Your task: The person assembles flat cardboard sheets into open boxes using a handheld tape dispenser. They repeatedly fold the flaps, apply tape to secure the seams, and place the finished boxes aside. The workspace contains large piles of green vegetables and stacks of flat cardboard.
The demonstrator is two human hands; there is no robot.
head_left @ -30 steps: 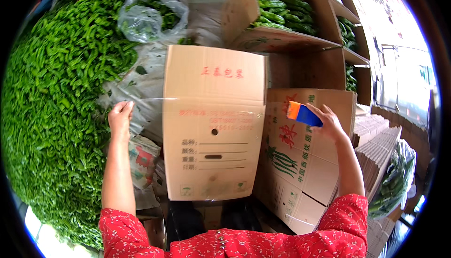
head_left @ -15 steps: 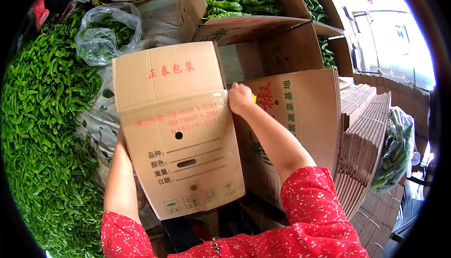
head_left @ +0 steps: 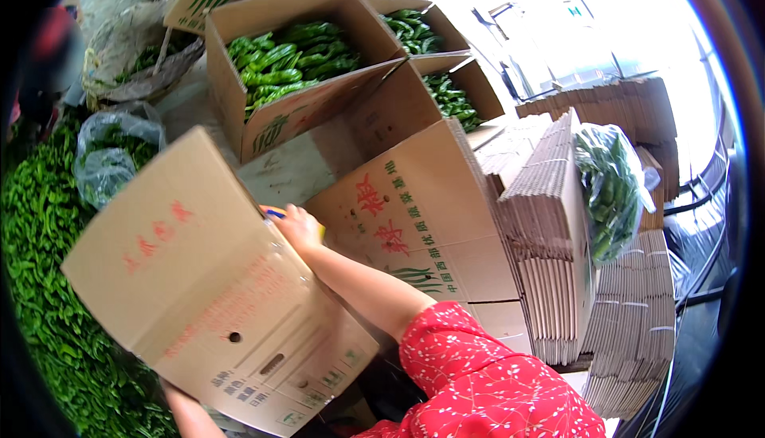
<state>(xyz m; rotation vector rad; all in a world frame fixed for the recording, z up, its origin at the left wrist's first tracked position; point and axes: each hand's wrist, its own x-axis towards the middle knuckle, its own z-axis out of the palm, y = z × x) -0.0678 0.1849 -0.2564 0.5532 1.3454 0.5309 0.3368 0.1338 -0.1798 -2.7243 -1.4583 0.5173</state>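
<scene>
1. The cardboard box (head_left: pixel 215 294) stands tilted in the lower left of the view, with its broad printed side toward the camera and its top flap leaning to the left. It has red print on the flap and a small round hole in its face.
2. The right hand (head_left: pixel 296 227) rests at the upper right edge of this box. Its fingers are closed around a small blue and yellow tool (head_left: pixel 275 213), which is mostly hidden behind the box edge.
3. The left hand is hidden behind the box; only the left forearm (head_left: pixel 191 414) comes out under the lower edge of the box, so I cannot tell how its fingers stand.
4. Just behind the right hand there is a second closed carton (head_left: pixel 414 223) with red and green print, touching or almost touching the tilted box.
5. To the right of it stands a stack of flat folded cartons (head_left: pixel 550 247), and a clear bag of green peppers (head_left: pixel 610 187) leans on this stack.
6. Further back, open cartons filled with green peppers (head_left: pixel 287 55) stand side by side.
7. At the left lies a large heap of loose green peppers (head_left: pixel 40 278), with a plastic bag (head_left: pixel 111 159) of peppers on it.
</scene>
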